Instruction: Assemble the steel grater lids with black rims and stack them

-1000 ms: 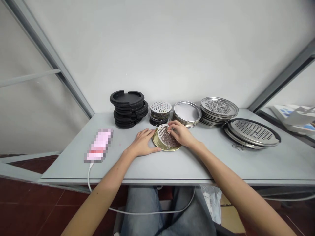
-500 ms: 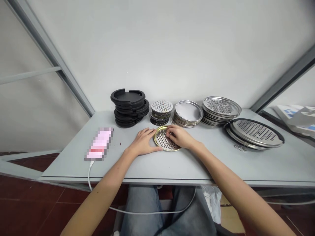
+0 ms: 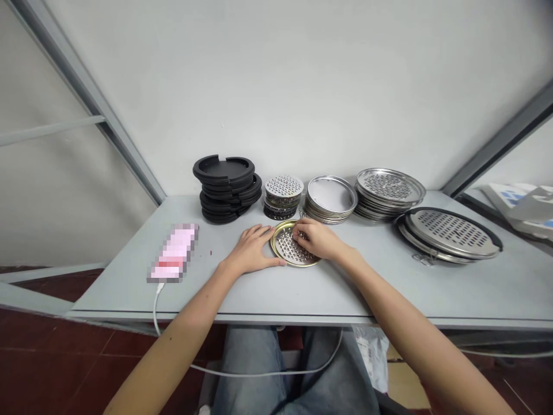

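Note:
A round perforated metal grater disc (image 3: 288,246) sits inside a shallow gold-rimmed tray (image 3: 274,254) on the table in front of me. My left hand (image 3: 253,251) cups the tray's left edge, with thumb and fingertips at the rim and the other fingers spread. Over the disc's upper right, my right hand (image 3: 317,237) is closed, its fingertips pinched down against the disc. Whatever those fingertips may hold is hidden. Behind the tray stands a short stack of small grater discs (image 3: 284,188), beside a stack of plain shallow metal trays (image 3: 331,195).
Black notched rings (image 3: 224,171) are stacked at back left. Larger perforated grater plates (image 3: 389,187) stand at back right, with black-rimmed ones (image 3: 453,230) nearer me. A phone (image 3: 175,253) with a white cable (image 3: 156,311) lies on the left; wire loops (image 3: 423,259) lie at right.
My right fingertips have shifted very slightly over the disc. My left hand stays at the tray's edge, and the view has tilted a little.

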Tool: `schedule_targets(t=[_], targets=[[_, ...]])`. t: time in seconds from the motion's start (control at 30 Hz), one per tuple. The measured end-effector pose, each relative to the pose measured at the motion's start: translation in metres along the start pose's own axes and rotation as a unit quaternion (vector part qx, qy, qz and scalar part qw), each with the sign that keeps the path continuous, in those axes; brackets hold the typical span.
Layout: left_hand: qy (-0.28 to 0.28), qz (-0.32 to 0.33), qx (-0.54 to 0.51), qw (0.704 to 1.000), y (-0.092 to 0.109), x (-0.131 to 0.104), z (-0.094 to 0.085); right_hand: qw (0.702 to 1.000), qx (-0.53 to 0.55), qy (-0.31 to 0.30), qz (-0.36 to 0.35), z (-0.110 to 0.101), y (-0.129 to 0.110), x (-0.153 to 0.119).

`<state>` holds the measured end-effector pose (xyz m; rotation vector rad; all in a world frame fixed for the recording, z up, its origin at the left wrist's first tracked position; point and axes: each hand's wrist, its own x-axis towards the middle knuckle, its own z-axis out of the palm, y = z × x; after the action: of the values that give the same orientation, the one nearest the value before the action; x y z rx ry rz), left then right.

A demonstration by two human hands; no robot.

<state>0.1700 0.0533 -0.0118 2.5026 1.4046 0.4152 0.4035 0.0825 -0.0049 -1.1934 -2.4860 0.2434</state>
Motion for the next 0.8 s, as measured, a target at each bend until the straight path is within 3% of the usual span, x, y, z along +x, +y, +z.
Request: schedule_targets(t=[0.23, 0.8], targets=[[0.005, -0.002, 0.013, 1.0, 0.0, 0.0008, 0.0028, 1.0, -0.004, -0.013, -0.022, -0.0041, -0.0008, -0.0002], [0.003, -0.007, 0.014, 1.0, 0.0023, 0.0004, 0.002, 0.995, -0.095, -0.017, 0.024, -0.0046, -0.0051, 0.0006]])
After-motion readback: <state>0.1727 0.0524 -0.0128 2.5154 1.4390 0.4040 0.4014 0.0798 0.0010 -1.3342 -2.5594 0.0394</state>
